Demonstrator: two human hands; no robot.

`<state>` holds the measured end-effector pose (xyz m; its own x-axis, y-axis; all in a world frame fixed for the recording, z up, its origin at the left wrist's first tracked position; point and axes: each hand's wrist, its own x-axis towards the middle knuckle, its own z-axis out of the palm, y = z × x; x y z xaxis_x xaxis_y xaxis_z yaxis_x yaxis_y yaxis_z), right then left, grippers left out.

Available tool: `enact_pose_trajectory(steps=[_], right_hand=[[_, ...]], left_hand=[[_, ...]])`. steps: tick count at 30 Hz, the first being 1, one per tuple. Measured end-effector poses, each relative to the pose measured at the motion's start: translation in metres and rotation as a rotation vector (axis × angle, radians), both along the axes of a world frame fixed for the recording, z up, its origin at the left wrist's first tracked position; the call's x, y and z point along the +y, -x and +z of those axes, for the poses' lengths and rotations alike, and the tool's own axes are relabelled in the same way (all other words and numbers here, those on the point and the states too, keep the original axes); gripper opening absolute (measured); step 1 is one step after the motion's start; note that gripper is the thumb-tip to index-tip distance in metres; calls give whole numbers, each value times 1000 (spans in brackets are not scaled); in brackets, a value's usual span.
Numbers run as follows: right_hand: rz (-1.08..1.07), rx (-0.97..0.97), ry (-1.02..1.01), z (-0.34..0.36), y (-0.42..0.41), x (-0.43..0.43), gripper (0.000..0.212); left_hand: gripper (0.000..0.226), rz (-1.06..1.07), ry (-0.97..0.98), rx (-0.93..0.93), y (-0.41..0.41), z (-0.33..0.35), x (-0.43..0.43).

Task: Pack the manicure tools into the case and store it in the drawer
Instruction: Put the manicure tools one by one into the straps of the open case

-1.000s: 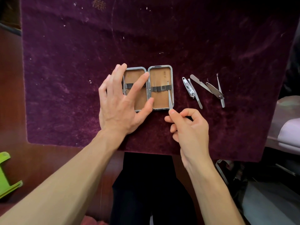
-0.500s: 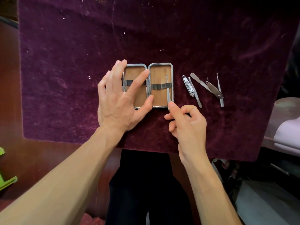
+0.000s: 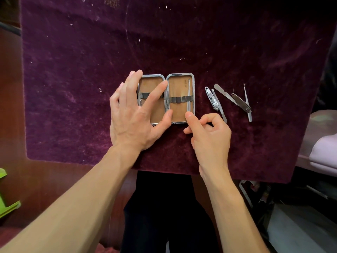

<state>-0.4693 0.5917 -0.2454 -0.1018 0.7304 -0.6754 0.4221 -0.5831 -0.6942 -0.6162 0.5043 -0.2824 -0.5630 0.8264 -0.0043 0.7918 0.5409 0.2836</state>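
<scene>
Far left, on the brown table (image 3: 36, 179): a green plastic piece (image 3: 7, 196), cut off by the picture's edge. Across most of the table, a purple cloth (image 3: 73, 79), flecked with white lint.

Next, the left hand (image 3: 133, 121): spread over the left half of the open case (image 3: 177, 114), fingers straight and loose, gripping nothing. Thumb tip against the near rim by the hinge, one finger slanting across the lining toward the hinge, the rest over the far left corner.

Mid-cloth, the case itself: flat open like a book, two metal-rimmed halves side by side, with tan lining and a dark strap (image 3: 179, 99) across each half. In the right half, tucked under the strap along the right rim, a slim metal tool (image 3: 189, 94), lying lengthwise.

Just near of that, the right hand (image 3: 211, 137): index fingertip (image 3: 188, 115) stretched out and touching the near end of the slim metal tool, other fingers curled into the palm, thumb apart below — grasping nothing.

Right of the case, loose on the cloth: a nail clipper (image 3: 211, 97) with a thin file (image 3: 221, 110) touching it, then a flat file (image 3: 223, 92) meeting a folding tool (image 3: 241, 104), and a thin pick (image 3: 247, 101) crossing that tool's near end.

Far right, off the cloth — pale lilac fabric (image 3: 324, 152).
</scene>
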Motion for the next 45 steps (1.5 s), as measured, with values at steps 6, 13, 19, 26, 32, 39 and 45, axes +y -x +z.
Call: enact_pose_trajectory(steps=[6,13,19,26,32,39,45], right_hand=[[-13,25,-7,-2,-2,0,34],[-5,38,-30,-3,-5,-3,29],[-21,58,-38,-5,-5,-3,28],[-15,62,-48,-7,-5,-5,27],[-16,59,-63,-9,-6,-6,27],[-26,68,-65,-10,-5,-6,26],[-69,72,-181,-1,-15,-5,22]], left_hand=[[62,-3,-1,-6,1,0,0],[62,-2,9,-6,0,0,0],[61,-2,7,0,0,0,0],[61,2,5,-8,0,0,-1],[61,3,7,-7,0,0,0],[62,3,7,0,0,0,-1],[61,-1,3,0,-1,-2,-1]])
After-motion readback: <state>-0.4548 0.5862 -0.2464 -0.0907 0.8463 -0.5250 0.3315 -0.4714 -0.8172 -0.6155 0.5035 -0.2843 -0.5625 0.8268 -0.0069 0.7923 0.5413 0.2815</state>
